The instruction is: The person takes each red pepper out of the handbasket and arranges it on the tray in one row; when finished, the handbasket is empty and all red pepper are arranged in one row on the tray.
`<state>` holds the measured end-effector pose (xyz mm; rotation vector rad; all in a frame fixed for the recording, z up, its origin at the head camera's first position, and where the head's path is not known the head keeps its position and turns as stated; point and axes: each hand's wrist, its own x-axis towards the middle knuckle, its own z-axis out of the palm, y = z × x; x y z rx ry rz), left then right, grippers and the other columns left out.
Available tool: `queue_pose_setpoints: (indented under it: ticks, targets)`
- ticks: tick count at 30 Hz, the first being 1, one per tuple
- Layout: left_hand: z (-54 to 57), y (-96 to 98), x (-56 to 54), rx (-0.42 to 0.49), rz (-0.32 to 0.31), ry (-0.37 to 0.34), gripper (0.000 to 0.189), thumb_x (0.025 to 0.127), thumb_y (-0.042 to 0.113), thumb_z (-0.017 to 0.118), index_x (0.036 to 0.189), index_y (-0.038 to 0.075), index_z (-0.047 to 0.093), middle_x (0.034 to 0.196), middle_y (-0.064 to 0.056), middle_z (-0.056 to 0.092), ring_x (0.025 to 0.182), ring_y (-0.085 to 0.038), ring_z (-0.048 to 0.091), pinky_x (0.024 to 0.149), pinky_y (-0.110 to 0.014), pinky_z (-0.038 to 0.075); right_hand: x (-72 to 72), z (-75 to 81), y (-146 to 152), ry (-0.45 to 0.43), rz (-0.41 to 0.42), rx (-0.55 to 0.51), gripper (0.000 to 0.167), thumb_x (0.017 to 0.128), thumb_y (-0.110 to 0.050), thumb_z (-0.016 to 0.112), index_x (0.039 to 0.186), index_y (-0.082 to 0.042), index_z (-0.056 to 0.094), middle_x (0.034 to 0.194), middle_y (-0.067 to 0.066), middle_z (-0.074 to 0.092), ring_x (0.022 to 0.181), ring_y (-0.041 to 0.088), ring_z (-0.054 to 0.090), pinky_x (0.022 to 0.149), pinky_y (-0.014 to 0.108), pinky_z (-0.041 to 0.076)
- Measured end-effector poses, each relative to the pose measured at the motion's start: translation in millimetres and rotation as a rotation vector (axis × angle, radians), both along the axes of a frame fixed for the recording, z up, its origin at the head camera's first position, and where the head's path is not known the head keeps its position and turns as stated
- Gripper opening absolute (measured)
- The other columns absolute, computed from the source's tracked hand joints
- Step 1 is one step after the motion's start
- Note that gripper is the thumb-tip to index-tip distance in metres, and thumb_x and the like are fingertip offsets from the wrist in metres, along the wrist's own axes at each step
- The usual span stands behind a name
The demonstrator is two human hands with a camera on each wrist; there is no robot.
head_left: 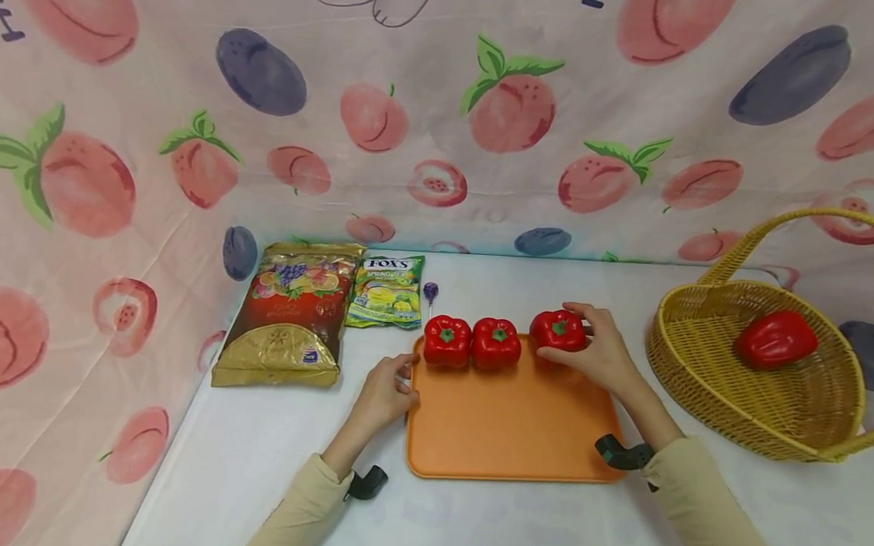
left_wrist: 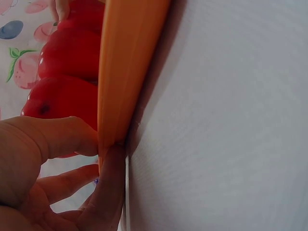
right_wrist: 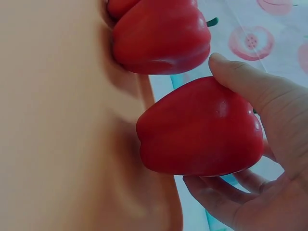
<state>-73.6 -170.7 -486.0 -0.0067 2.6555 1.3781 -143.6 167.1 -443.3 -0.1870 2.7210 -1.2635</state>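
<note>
My right hand [head_left: 596,349] holds a red bell pepper [right_wrist: 199,130] over the back right part of an orange tray [head_left: 513,428], thumb on one side and fingers on the other. Two more red bell peppers, one at the tray's back left corner [head_left: 447,341] and one beside it [head_left: 496,344], stand with green stems up. At the tray's left edge, my left hand [head_left: 384,393] pinches the rim. In the left wrist view its thumb [left_wrist: 72,134] lies on the inner side of the rim and a finger [left_wrist: 108,187] on the outer side.
A yellow wicker basket [head_left: 754,426] with a tall handle stands at the right, a red bell pepper [head_left: 776,339] inside it. Behind the left hand lie a brown and gold bag [head_left: 284,318], a green Fox's candy bag [head_left: 386,292] and a purple lollipop [head_left: 431,292]. Fruit-printed cloth hangs behind.
</note>
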Motion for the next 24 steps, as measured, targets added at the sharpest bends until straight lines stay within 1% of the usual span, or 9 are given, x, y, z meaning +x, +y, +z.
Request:
queue_pose_setpoints:
  ticks: [6,11,17,24]
  targets:
    - [-0.1,0.1,0.2,-0.008,0.001,0.003,0.057,0.075,-0.005,0.073,0.129,-0.001,0.059,0.097,-0.012,0.056,0.072,-0.015,0.06,0.062,-0.026,0.054,0.5,-3.7,-4.2,-0.013,-0.001,-0.005,0.09,0.077,-0.04,0.083,0.146,-0.006,0.038,0.136,0.026,0.036,0.123,0.045,0.042,0.095,0.059,0.047]
    - [-1.0,0.0,0.4,-0.011,0.004,0.002,0.056,0.075,-0.004,0.073,0.129,-0.001,0.06,0.096,-0.011,0.056,0.072,-0.015,0.061,0.062,-0.025,0.053,0.3,-6.1,-6.7,-0.005,0.003,-0.018,0.09,0.076,-0.039,0.084,0.145,-0.005,0.039,0.136,0.025,0.035,0.122,0.043,0.042,0.095,0.058,0.047]
    - [-2.3,-0.8,1.0,-0.01,-0.001,0.03,0.056,0.073,-0.006,0.072,0.128,-0.002,0.06,0.096,-0.012,0.056,0.071,-0.015,0.061,0.061,-0.025,0.053,-0.3,-7.9,-9.9,-0.009,0.005,-0.038,0.09,0.075,-0.038,0.086,0.145,-0.007,0.039,0.136,0.023,0.036,0.123,0.044,0.042,0.094,0.058,0.048]
    - [-1.2,0.4,0.0,-0.02,0.008,0.007,0.057,0.074,-0.005,0.073,0.129,0.0,0.06,0.096,-0.01,0.056,0.072,-0.014,0.06,0.062,-0.024,0.053,0.3,-8.3,-13.0,-0.01,0.005,-0.055,0.09,0.074,-0.036,0.086,0.145,-0.008,0.039,0.138,0.024,0.035,0.124,0.046,0.042,0.094,0.058,0.048]
